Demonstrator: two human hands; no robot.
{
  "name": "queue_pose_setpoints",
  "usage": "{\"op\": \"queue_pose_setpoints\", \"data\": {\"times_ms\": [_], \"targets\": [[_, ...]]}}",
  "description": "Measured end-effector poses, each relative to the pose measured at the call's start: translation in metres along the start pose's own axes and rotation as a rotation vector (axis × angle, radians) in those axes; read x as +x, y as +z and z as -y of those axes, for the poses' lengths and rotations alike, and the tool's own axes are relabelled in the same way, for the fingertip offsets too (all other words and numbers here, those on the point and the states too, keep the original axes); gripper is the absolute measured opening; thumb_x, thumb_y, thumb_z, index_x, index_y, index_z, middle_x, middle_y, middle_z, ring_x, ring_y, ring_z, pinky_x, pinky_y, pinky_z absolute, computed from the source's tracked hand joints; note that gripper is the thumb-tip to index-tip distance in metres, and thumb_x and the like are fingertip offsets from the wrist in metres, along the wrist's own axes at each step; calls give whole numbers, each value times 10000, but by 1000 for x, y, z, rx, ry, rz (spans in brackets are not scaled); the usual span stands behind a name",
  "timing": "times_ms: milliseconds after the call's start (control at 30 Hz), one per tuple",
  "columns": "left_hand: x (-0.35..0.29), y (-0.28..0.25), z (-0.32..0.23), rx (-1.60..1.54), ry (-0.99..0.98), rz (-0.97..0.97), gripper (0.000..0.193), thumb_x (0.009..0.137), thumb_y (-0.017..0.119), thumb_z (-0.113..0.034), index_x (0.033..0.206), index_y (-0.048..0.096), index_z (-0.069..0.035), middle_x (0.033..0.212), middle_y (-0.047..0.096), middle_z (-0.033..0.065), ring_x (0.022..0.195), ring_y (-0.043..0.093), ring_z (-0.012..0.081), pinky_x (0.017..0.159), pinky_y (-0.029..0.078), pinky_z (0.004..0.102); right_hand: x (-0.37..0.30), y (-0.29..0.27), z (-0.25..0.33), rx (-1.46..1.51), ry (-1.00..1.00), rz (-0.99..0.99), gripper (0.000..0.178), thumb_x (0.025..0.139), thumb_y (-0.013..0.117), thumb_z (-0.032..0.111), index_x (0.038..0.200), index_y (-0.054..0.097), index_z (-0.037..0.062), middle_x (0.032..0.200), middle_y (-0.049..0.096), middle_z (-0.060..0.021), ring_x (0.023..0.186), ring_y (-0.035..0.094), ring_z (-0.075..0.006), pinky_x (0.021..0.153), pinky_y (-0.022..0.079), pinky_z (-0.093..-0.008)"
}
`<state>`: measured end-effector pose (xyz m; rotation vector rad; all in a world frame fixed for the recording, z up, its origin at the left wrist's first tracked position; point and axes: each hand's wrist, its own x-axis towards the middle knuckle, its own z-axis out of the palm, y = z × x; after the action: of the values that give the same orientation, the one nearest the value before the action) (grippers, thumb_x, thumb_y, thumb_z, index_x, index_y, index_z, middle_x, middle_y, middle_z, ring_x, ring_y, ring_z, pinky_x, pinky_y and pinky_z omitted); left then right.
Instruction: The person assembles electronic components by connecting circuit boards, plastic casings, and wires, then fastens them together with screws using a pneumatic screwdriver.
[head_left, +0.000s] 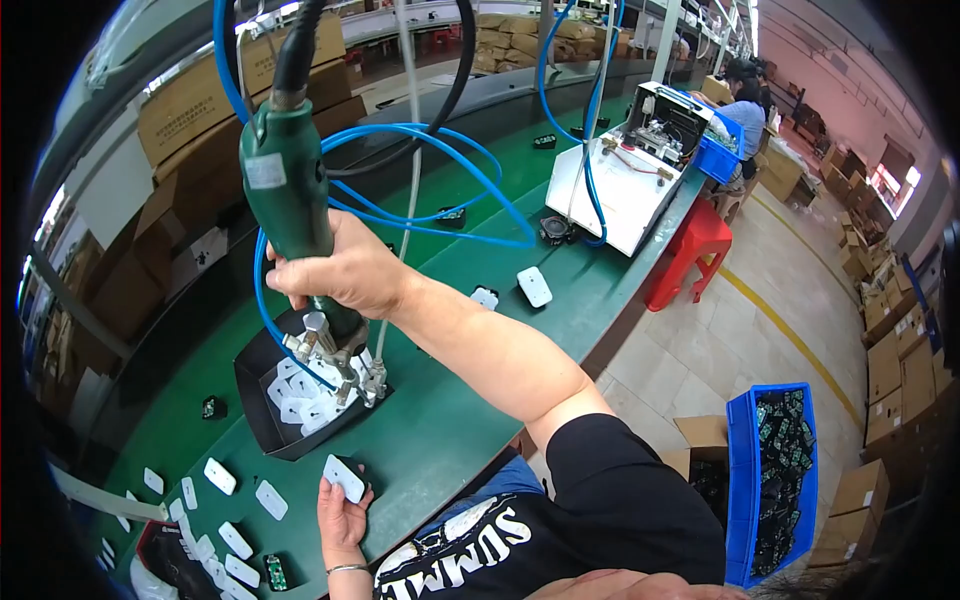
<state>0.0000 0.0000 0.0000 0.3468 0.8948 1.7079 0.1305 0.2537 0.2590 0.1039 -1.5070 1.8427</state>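
Observation:
My right hand [350, 265] is wrapped round a dark green handheld power driver [285, 185], which hangs upright from a black cable. Metal fittings [340, 365] with thin air tubes sit at its lower end, over a black tray [262, 425] of white plastic pieces [300, 395]. Closer to my body, my left hand [342, 520] grips a small device with a white cover and black body [346, 478], white face up. The driver's tip is hidden among the fittings and apart from that device.
Several white covers [270, 500] and a green circuit board [275, 572] lie at the near left. Blue air hoses [430, 140] loop over the green bench [440, 400]. Farther off stand a white machine [620, 195] and red stool [690, 255]. A blue bin [740, 480] of boards is at right.

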Motion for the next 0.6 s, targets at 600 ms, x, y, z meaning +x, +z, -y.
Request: {"op": "queue_pose_setpoints", "data": {"times_ms": [600], "targets": [[0, 8, 8, -17, 14, -30, 397, 878, 519, -183, 1246, 388, -116, 1123, 544, 190, 880, 611, 261, 694, 550, 364, -19, -8, 9, -23, 4, -33, 292, 718, 683, 81, 948, 519, 6, 728, 526, -30, 585, 536, -102, 565, 460, -250]]}}
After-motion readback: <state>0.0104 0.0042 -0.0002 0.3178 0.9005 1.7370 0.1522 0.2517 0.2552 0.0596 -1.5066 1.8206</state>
